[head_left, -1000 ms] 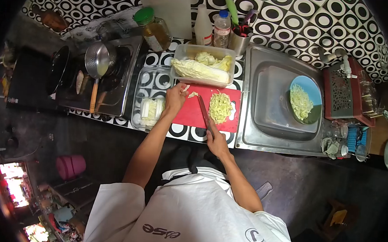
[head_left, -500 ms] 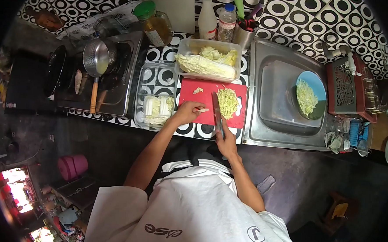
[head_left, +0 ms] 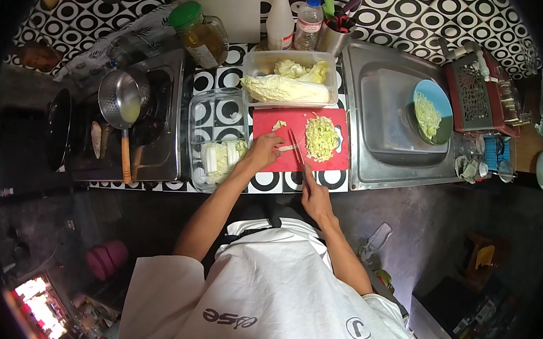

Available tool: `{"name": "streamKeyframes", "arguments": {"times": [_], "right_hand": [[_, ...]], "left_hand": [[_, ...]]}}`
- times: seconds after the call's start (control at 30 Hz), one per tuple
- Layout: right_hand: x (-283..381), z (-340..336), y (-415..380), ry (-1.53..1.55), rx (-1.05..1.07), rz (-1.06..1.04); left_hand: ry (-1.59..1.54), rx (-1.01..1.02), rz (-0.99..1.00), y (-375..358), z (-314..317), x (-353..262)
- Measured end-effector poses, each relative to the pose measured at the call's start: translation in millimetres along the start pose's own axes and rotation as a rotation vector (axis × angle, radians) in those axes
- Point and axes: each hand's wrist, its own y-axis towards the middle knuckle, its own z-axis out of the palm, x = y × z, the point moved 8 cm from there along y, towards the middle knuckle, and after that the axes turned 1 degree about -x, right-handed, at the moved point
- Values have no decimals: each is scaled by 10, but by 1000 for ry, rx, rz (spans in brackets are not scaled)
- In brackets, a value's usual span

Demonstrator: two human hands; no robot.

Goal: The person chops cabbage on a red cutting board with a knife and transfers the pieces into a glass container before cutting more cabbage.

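On the red cutting board (head_left: pixel 268 121), my left hand (head_left: pixel 264 153) pinches a thin pale strip of cabbage (head_left: pixel 287 148). My right hand (head_left: pixel 315 197) is closed around the handle of a knife (head_left: pixel 296 147), whose blade stands over the board by the strip's right end. To the right of the blade lies a heap of chopped cabbage (head_left: pixel 322 138). A small cabbage scrap (head_left: pixel 278 126) rests near the board's upper left. Behind the board, a clear plastic tub (head_left: pixel 257 59) holds a large piece of napa cabbage (head_left: pixel 285 90).
A clear container (head_left: pixel 195 117) with cut cabbage (head_left: pixel 221 159) stands left of the board. The stove (head_left: pixel 161 157) at left carries a ladle-like pan (head_left: pixel 120 100). At right, the sink (head_left: pixel 360 168) has a blue bowl (head_left: pixel 448 108) of shredded cabbage. Bottles and a jar (head_left: pixel 201 43) stand behind.
The knife has gone from beside the heap to the strip, its blade now more slanted. The strip lies flatter on the board under my left fingers. The whole view has shifted slightly.
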Motion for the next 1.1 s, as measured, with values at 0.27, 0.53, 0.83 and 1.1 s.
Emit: {"name": "streamKeyframes", "arguments": {"times": [0.27,0.53,0.83,1.1], "right_hand": [[-19,54,-34,-143,56,42],[-52,123,-24,-189,118,67],[-43,107,39,-172,162,29],[-62,81,13,-145,160,47]], "left_hand": [[72,81,-88,-10,18,6],[331,59,-244,-101,-11,84],[290,-117,-45,-387,126,-226],[379,-265,-60,-575,229,-245]]}}
